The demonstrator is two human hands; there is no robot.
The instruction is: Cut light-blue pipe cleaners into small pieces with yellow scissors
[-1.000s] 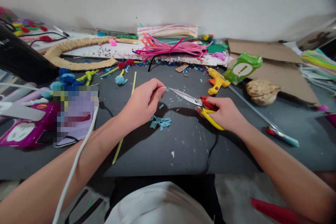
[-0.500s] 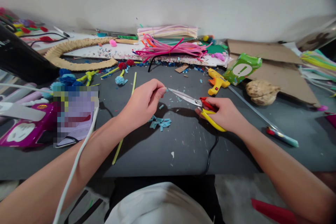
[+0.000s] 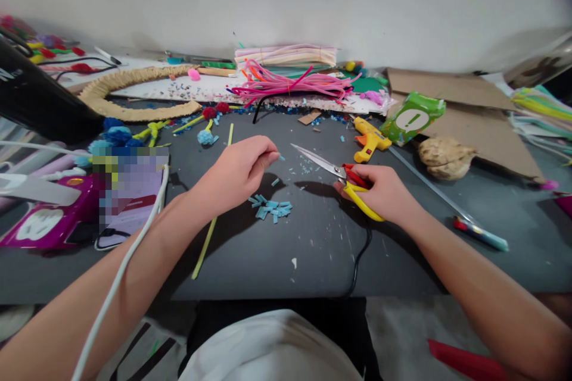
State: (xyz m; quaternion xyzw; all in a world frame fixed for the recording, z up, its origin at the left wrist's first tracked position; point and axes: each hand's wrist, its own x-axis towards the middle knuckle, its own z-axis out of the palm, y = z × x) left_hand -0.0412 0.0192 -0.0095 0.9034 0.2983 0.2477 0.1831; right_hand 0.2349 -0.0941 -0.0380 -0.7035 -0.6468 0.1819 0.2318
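Note:
Between thumb and forefinger, my left hand (image 3: 243, 169) pinches a small light-blue strip (image 3: 281, 158), whose end sticks out past the fingertips. My right hand (image 3: 386, 193) grips scissors (image 3: 319, 161) with red and yellow handles. Their blades look closed, and the tips point left at the strip, a short way off it. Below my left hand a small pile of light-blue cut pieces (image 3: 273, 209) lies on the grey table (image 3: 277, 268). Finer blue scraps are scattered under the blades. A yellow-green stem (image 3: 208, 247) passes beneath my left forearm.
A yellow glue gun (image 3: 370, 138) lies to the right, beside a green packet (image 3: 413, 118) and cardboard (image 3: 482, 137). Pink pipe cleaners (image 3: 290, 86) are bundled at the back. A white cable (image 3: 118, 286) crosses my left forearm. Left stands a black cylinder (image 3: 40, 95).
The scissors' tips have come away from the blue strip. My left hand has shifted slightly left and down, still pinching it; my right hand has hardly moved.

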